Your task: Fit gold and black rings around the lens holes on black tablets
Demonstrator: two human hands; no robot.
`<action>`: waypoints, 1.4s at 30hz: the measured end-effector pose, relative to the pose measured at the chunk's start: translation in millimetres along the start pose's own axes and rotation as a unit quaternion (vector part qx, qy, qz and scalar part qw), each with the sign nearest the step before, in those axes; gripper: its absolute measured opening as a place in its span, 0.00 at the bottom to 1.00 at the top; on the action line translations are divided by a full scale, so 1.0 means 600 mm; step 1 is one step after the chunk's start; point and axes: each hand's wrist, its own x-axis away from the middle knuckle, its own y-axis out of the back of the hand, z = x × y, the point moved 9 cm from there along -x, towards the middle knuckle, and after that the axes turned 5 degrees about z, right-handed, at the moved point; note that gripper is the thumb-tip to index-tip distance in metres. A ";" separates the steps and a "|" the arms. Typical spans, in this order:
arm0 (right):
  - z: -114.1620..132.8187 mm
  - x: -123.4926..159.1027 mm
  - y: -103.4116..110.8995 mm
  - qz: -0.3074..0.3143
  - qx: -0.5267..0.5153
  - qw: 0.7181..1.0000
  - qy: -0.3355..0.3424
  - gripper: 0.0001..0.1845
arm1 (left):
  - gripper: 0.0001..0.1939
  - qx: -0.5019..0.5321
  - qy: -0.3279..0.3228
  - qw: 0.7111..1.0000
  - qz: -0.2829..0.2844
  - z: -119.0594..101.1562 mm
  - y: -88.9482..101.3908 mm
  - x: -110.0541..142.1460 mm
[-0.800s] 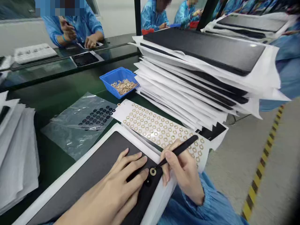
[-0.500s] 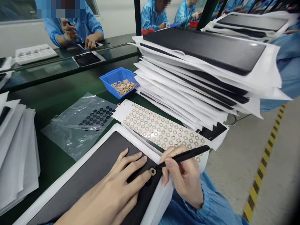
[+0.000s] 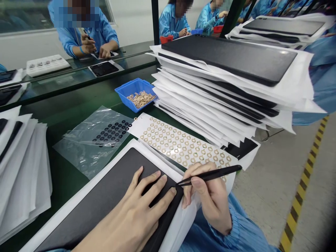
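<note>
My left hand (image 3: pixel 133 213) lies with fingers spread on a flat black panel (image 3: pixel 105 192), which rests on white sheeting (image 3: pixel 78 196). Its index fingertip presses close to the panel's right corner, covering the spot where a ring-shaped sticker was showing. My right hand (image 3: pixel 210 196) is closed around black tweezers (image 3: pixel 212 174), whose tips point left and touch or nearly touch the panel beside that fingertip. Just beyond the right hand is a white sheet (image 3: pixel 136 127) carrying rows of tan ring stickers (image 3: pixel 181 141).
A blue bin (image 3: pixel 123 94) holds loose tan rings (image 3: pixel 141 99). Left of the sticker sheet lies a clear bag (image 3: pixel 78 150) with black rings (image 3: pixel 112 131). Tall stacks of panels and white sheets (image 3: pixel 199 101) stand at right and left. Co-workers (image 3: pixel 89 38) sit across the bench.
My left index finger has slid right onto the ring sticker, hiding it. The tweezers have shifted slightly right and their tips now show apart. The whole view has shifted a little.
</note>
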 end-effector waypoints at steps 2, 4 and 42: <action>0.002 0.002 0.002 0.001 0.007 1.000 0.000 0.06 | 0.28 0.001 0.019 1.000 -0.010 0.004 0.000 -0.002; 0.007 0.003 0.003 0.005 0.027 1.000 0.007 0.06 | 0.27 0.004 0.028 1.000 -0.009 0.006 0.001 -0.004; 0.020 -0.485 -0.139 0.157 0.392 0.898 0.125 0.10 | 0.08 0.105 0.047 0.991 -0.062 0.034 0.040 0.008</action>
